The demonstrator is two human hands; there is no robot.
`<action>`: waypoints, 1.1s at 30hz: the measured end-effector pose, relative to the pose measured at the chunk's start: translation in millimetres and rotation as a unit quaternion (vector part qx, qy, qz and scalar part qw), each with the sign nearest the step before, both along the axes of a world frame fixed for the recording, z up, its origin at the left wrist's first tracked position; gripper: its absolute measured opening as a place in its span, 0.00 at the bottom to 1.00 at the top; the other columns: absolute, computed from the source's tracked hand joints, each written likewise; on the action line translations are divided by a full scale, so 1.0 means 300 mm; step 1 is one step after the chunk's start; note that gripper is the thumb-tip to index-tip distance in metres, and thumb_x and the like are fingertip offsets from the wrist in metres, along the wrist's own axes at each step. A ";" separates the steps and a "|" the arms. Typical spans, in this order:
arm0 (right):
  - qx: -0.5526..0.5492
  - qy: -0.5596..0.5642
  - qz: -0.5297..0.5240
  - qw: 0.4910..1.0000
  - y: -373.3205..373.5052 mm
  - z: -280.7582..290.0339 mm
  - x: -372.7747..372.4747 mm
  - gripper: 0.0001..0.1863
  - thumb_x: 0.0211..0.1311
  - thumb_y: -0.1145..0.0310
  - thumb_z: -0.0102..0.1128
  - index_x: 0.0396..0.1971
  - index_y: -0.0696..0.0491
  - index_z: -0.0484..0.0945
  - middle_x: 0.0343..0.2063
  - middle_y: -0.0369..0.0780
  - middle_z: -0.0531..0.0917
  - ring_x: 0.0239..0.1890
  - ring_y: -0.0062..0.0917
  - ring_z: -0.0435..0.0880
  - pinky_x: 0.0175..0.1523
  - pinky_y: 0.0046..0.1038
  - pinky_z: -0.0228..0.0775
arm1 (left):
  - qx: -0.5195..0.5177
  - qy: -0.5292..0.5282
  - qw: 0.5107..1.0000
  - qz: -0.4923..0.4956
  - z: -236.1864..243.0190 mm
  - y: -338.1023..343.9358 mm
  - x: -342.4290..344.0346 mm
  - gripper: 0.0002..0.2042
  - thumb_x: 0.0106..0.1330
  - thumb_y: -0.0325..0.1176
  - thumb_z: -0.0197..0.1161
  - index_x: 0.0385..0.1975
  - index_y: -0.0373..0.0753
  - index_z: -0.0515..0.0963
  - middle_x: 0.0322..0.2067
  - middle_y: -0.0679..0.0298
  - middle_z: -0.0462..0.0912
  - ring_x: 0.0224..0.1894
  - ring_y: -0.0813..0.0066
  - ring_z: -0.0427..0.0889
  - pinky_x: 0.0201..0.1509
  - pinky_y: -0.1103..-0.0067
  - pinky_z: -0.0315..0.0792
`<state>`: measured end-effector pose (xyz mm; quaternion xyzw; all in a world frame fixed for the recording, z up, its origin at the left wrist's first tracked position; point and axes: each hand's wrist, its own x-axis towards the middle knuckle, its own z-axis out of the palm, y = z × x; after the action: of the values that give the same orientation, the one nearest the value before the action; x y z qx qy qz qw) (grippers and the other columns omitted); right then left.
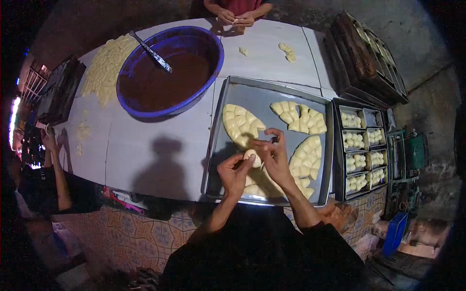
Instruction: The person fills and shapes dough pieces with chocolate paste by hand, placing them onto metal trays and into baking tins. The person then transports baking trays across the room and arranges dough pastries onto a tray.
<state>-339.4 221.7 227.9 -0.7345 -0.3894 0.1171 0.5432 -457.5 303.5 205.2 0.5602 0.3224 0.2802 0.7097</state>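
Note:
My left hand (235, 173) pinches a small pale dough piece (252, 158) between thumb and fingers, above a large metal tray (247, 93). Close beside it is my right hand (275, 160), fingers stretched out and apart; whether it touches the dough piece I cannot tell. In the tray, pale dough pieces sit packed together in wedge-shaped groups: one group (239, 124) at the left, another (300, 118) at the far side and a third (307, 156) at the right. More dough at the tray's near side is partly hidden by my hands.
Left of the tray stands a purple-blue tub (219, 53) of brown filling with a metal-handled utensil (151, 52) in it. Many dough pieces (109, 65) lie behind it. Filled loaf tins (356, 140) and stacked tins (361, 58) are at the right. Two co-workers' hands (235, 18) (50, 139) work at the table's edges.

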 end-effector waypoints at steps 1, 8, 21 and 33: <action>0.025 -0.053 -0.001 0.998 0.013 0.027 -0.006 0.18 0.62 0.56 0.55 0.40 0.54 0.82 0.50 0.47 0.68 0.54 0.36 0.64 0.56 0.36 0.58 | 0.005 0.030 0.998 -0.054 0.008 0.020 -0.014 0.08 0.62 0.27 0.62 0.37 0.30 0.80 0.40 0.61 0.81 0.41 0.83 0.76 0.38 0.85 0.71; 0.064 0.262 0.180 0.946 0.100 0.004 0.007 0.49 0.49 0.39 0.63 0.67 0.49 0.55 0.63 0.43 0.60 0.61 0.38 0.61 0.61 0.38 0.58 | -0.517 -0.396 0.725 -0.224 0.029 0.134 0.013 0.46 0.54 0.65 0.60 0.61 0.29 0.61 0.54 0.50 0.72 0.53 0.60 0.74 0.60 0.67 0.67; 0.174 0.324 0.172 0.914 0.160 -0.171 0.089 0.53 0.57 0.52 0.65 0.71 0.38 0.33 0.63 0.42 0.59 0.53 0.26 0.68 0.50 0.26 0.69 | 0.010 0.466 0.834 -0.295 0.038 1.124 0.352 0.31 0.71 0.58 0.37 0.48 0.34 0.76 0.32 0.49 0.82 0.33 0.49 0.81 0.38 0.63 0.72; 0.200 0.615 -0.003 0.763 0.190 -0.126 0.019 0.14 0.67 0.68 0.53 0.44 0.64 0.76 0.33 0.41 0.81 0.28 0.19 0.79 0.30 0.17 0.73 | -0.276 -0.053 0.956 -0.080 0.158 0.290 0.143 0.38 0.69 0.61 0.40 0.63 0.29 0.60 0.55 0.50 0.72 0.54 0.64 0.73 0.60 0.68 0.64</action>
<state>-333.8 278.7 190.0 -0.3811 0.0158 0.4609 0.8013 -414.5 390.5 252.5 0.3513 0.3030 0.1520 0.8727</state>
